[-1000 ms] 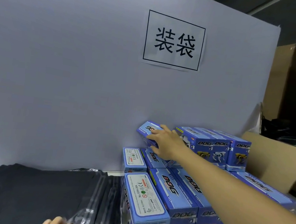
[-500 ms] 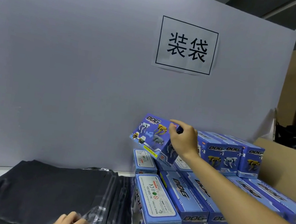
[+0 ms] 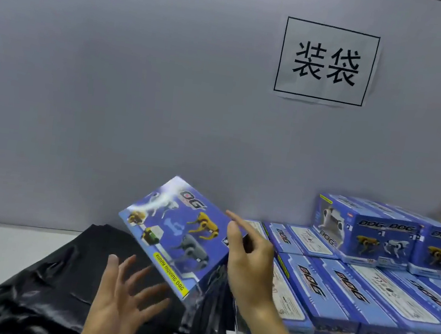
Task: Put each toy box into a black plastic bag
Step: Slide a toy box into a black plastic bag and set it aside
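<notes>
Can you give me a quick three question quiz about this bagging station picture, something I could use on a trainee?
1. True or false: the right hand holds a blue toy dog box in the air above the black plastic bags.
2. Which hand is raised with its fingers spread and holding nothing?
A. the left hand
B. the right hand
C. neither
3. Fill in: the stacked toy boxes sit to the ____ of the pile of bags.

Key: 1 true; 2 A; 3 right.
</notes>
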The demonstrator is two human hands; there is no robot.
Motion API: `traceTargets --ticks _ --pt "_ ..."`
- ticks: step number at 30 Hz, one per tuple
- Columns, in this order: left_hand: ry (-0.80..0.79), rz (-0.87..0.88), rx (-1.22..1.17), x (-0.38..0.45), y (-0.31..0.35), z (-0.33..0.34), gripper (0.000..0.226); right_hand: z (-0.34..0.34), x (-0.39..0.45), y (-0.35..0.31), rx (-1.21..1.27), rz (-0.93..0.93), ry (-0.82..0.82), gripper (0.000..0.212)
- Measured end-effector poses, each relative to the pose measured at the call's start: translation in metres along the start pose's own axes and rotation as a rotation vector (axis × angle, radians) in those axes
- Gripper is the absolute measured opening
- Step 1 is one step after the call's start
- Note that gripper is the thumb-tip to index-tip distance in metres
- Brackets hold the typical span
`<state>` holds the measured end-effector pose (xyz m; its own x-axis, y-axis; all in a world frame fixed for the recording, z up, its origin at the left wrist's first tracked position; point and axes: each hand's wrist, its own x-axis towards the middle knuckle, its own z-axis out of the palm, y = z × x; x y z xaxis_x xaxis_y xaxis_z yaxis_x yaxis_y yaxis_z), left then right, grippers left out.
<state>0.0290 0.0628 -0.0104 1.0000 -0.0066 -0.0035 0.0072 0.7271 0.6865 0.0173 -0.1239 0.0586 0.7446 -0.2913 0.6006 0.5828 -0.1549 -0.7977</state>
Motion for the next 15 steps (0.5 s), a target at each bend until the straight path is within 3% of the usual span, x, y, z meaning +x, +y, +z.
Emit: traceTargets --ticks 2,4,7,9,15 --pt "-0.153 -0.094 -0.183 -0.001 0.006 0.004 0.074 0.013 -0.02 0.007 0.009 0.023 -0.071 0.021" --pt "-0.28 -0.155 -0.319 -0.007 0.008 0.013 0.067 0.019 -0.034 0.012 0.03 0.064 -0.132 0.022" --pt "-0.136 -0.144 -0.148 -0.009 0.0 0.007 0.054 0.02 -0.047 0.018 0.014 0.086 -0.151 0.024" --pt "-0.151 -0.124 -0.076 -0.016 -0.003 0.005 0.051 0.017 -0.051 0.02 -0.014 0.091 -0.14 0.03" --pt "0.106 0.087 0.015 -0.019 -0.01 0.011 0.06 0.016 -0.059 0.031 0.035 0.32 -0.129 0.056"
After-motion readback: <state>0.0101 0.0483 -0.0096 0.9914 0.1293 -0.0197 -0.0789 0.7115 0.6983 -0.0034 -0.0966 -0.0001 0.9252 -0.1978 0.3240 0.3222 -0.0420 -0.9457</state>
